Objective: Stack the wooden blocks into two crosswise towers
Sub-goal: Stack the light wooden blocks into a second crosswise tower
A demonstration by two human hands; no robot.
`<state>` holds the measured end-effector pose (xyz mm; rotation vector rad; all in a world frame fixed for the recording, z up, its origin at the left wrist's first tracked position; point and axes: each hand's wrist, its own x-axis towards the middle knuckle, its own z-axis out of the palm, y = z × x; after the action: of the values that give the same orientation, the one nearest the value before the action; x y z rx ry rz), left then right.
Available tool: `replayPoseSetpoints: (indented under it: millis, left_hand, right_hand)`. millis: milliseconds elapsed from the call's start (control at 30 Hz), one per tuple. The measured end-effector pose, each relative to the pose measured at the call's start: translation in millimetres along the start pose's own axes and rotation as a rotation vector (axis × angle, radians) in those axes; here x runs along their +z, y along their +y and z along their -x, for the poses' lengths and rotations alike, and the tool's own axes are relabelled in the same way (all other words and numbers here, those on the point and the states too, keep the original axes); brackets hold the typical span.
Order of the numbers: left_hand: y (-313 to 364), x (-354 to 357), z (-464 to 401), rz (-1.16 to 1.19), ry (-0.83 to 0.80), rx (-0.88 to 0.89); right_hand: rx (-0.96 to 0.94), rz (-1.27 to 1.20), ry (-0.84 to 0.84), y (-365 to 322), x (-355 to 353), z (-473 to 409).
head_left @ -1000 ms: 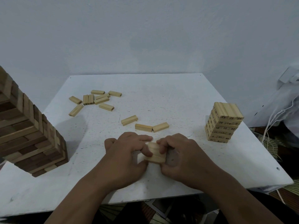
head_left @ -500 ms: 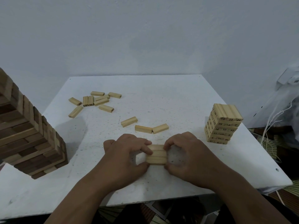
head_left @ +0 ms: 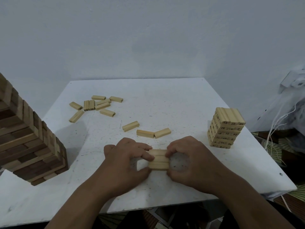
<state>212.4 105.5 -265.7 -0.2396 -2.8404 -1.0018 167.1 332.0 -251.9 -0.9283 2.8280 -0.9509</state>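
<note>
Three blocks [head_left: 159, 159] side by side, long axes left-right.

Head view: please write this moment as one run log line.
left hand: grips row end | right hand: grips other end | three-block row: flat on table | small tower: standing at right

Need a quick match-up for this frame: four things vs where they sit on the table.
Things:
1. dark tall tower
2. numbered light tower
3. row of three blocks
4. scattered loose blocks

Places:
A. between the hands, near front edge
B. far left part of the table
C. left edge, close to camera
D. right side of the table

Pairs: 1-C, 2-D, 3-A, 4-B
</note>
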Motion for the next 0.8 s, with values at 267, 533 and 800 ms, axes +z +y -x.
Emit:
replayPoseSetpoints:
  millis: [267, 533, 800]
  left_hand:
    - [11.3, -6.9, 2.1, 0.057, 0.025, -0.03]
    - [53.0, -20.7, -0.9, 0.532, 0.246, -0.075]
    - [113.9, -15.7, -35.5, 0.563, 0.294, 0.027]
  right_hand:
    - [0.06, -0.114, 0.063, 1.6, 1.0, 3.8]
    - [0.027, -0.305, 0.376, -20.3, -27.3, 8.6]
    - [0.017, -0.385, 0.635, -17.1, -77.2, 25.0]
